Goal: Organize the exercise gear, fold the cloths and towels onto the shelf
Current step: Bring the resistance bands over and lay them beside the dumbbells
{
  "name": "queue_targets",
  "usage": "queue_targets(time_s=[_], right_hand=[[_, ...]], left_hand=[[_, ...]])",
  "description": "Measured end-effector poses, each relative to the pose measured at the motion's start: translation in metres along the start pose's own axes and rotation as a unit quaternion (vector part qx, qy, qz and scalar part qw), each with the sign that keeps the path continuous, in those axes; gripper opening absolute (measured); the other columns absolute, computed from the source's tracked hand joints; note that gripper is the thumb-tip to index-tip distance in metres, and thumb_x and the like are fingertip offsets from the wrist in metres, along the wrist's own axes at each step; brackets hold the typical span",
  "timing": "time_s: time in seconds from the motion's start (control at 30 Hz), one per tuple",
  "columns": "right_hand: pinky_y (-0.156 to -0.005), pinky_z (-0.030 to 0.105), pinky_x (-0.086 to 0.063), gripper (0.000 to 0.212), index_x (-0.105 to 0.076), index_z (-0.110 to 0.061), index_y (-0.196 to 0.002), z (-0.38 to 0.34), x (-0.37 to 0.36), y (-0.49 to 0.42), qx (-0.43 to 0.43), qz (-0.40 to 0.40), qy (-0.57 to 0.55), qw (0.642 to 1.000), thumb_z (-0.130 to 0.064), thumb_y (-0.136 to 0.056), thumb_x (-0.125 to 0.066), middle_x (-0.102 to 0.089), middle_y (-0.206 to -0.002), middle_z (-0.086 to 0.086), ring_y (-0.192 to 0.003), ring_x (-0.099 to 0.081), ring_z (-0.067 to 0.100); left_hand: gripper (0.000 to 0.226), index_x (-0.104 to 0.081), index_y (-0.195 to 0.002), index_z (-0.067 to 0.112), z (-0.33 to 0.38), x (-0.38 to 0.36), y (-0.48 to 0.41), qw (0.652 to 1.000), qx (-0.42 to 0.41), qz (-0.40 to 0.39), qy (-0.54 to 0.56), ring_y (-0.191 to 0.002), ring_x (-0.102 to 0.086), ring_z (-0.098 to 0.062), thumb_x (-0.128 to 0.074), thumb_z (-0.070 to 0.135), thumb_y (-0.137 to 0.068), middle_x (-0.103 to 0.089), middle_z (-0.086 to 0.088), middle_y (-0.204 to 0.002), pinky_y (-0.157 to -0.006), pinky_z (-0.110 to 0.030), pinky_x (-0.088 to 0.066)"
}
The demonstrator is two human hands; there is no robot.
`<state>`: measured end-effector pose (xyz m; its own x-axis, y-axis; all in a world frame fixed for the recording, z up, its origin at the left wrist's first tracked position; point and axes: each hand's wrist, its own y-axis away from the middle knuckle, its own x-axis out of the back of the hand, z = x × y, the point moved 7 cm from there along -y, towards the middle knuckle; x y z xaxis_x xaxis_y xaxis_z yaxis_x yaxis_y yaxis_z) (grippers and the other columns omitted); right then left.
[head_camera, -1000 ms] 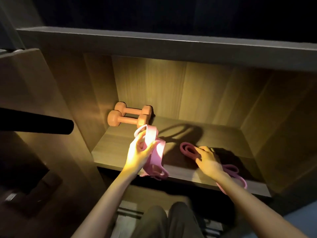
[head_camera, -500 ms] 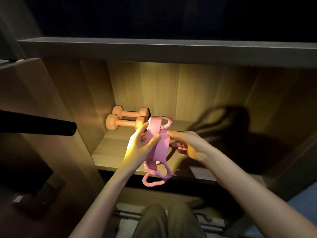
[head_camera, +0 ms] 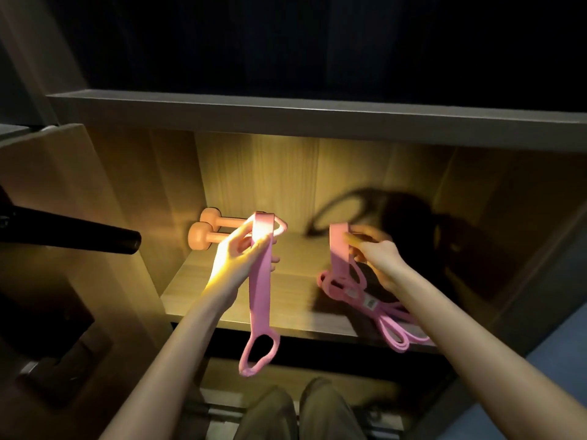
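Note:
My left hand (head_camera: 236, 258) grips the top of a pink resistance strap (head_camera: 260, 290) that hangs down past the shelf's front edge, a loop at its lower end. My right hand (head_camera: 376, 252) holds a second pink strap (head_camera: 338, 252) up above the wooden shelf (head_camera: 295, 300). Below my right hand a bundle of thin pink bands (head_camera: 384, 315) lies on the shelf near its front edge. Two orange dumbbells (head_camera: 206, 231) lie side by side at the shelf's back left corner, partly hidden by my left hand.
A black cylinder (head_camera: 73, 231) juts in from the left at shelf height. A grey board (head_camera: 317, 115) caps the cubby, wooden walls close both sides. My knees (head_camera: 295, 411) show below, with a dark gap under the shelf.
My hands have drawn apart. The right hand moved right holding a second pink strap, and the strap in my left hand now hangs out long. The pink bands on the shelf are uncovered.

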<state>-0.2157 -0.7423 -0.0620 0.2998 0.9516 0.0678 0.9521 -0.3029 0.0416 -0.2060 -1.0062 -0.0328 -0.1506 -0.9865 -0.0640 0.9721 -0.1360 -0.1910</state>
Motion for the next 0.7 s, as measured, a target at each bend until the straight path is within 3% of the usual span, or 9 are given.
queue_targets(time_s=[0.13, 0.23, 0.3, 0.43, 0.5, 0.57, 0.63, 0.7], right_hand=[[-0.045, 0.012, -0.042, 0.021, -0.065, -0.004, -0.111, 0.032, 0.017, -0.017, -0.056, 0.047, -0.017, 0.997, -0.009, -0.091, -0.063, -0.055, -0.067, 0.005, -0.055, -0.046, 0.012], [-0.067, 0.022, -0.053, 0.026, -0.061, 0.001, -0.117, 0.052, 0.020, -0.031, -0.095, 0.064, -0.052, 0.992, 0.001, -0.091, -0.058, -0.066, -0.096, 0.016, -0.080, -0.065, 0.023], [-0.084, 0.033, -0.051, 0.032, -0.058, 0.004, -0.122, 0.065, 0.020, -0.038, -0.122, 0.071, -0.008, 0.990, 0.009, -0.090, -0.054, -0.063, -0.116, 0.022, -0.105, -0.063, 0.034], [-0.101, 0.045, -0.046, 0.034, -0.055, 0.001, -0.126, 0.080, 0.009, -0.040, -0.149, 0.031, 0.093, 0.984, 0.004, -0.092, -0.054, -0.059, -0.125, 0.023, -0.114, -0.058, 0.036], [-0.096, 0.036, -0.048, 0.042, -0.050, -0.005, -0.134, 0.073, 0.001, -0.035, -0.112, -0.004, 0.156, 0.981, -0.001, -0.093, -0.055, -0.058, -0.129, 0.015, -0.113, -0.058, 0.028], [-0.081, 0.023, -0.049, 0.049, -0.045, -0.012, -0.140, 0.058, -0.012, -0.024, -0.043, -0.055, 0.187, 0.980, -0.006, -0.093, -0.056, -0.059, -0.126, 0.005, -0.102, -0.060, 0.014], [-0.070, 0.010, -0.045, 0.052, -0.044, -0.022, -0.141, 0.037, -0.030, -0.009, 0.045, -0.117, 0.229, 0.965, -0.011, -0.093, -0.058, -0.062, -0.108, -0.009, -0.083, -0.061, -0.002], [-0.066, 0.005, -0.041, 0.055, -0.042, -0.032, -0.141, 0.016, -0.046, 0.005, 0.134, -0.147, 0.301, 0.933, -0.017, -0.091, -0.061, -0.061, -0.097, -0.012, -0.076, -0.058, -0.002]], left_hand=[[0.032, -0.063, -0.113, 0.009, -0.008, -0.005, -0.005, 0.999, 0.037, -0.008, -0.012, -0.078, -0.073, -0.025, -0.068, 0.025, -0.086, -0.075, -0.003, -0.097, -0.060, -0.028, -0.058], [0.028, -0.065, -0.103, 0.006, -0.017, -0.005, -0.008, 0.997, 0.066, -0.014, -0.023, -0.076, -0.073, -0.024, -0.071, 0.026, -0.084, -0.075, -0.005, -0.091, -0.058, -0.024, -0.056], [0.026, -0.068, -0.098, 0.008, -0.023, -0.002, -0.009, 0.996, 0.072, -0.018, -0.045, -0.076, -0.073, -0.025, -0.073, 0.027, -0.082, -0.075, -0.008, -0.087, -0.061, -0.025, -0.058], [0.011, -0.075, -0.085, 0.019, -0.027, 0.002, -0.009, 0.995, 0.068, -0.037, -0.068, -0.078, -0.073, -0.026, -0.074, 0.030, -0.081, -0.075, -0.009, -0.085, -0.067, -0.031, -0.059], [0.011, -0.076, -0.081, 0.021, -0.027, 0.003, -0.009, 0.994, 0.063, -0.041, -0.078, -0.080, -0.073, -0.026, -0.073, 0.032, -0.082, -0.075, -0.009, -0.085, -0.068, -0.032, -0.056], [0.021, -0.076, -0.086, 0.015, -0.027, 0.003, -0.009, 0.993, 0.062, -0.037, -0.091, -0.083, -0.072, -0.027, -0.073, 0.035, -0.080, -0.075, -0.009, -0.086, -0.071, -0.035, -0.053], [0.031, -0.074, -0.092, 0.010, -0.025, 0.002, -0.009, 0.993, 0.069, -0.039, -0.090, -0.081, -0.072, -0.024, -0.074, 0.038, -0.077, -0.075, -0.009, -0.085, -0.069, -0.030, -0.053], [0.031, -0.074, -0.093, 0.010, -0.023, 0.001, -0.008, 0.992, 0.074, -0.044, -0.087, -0.077, -0.073, -0.023, -0.073, 0.037, -0.078, -0.075, -0.009, -0.083, -0.068, -0.027, -0.055]])
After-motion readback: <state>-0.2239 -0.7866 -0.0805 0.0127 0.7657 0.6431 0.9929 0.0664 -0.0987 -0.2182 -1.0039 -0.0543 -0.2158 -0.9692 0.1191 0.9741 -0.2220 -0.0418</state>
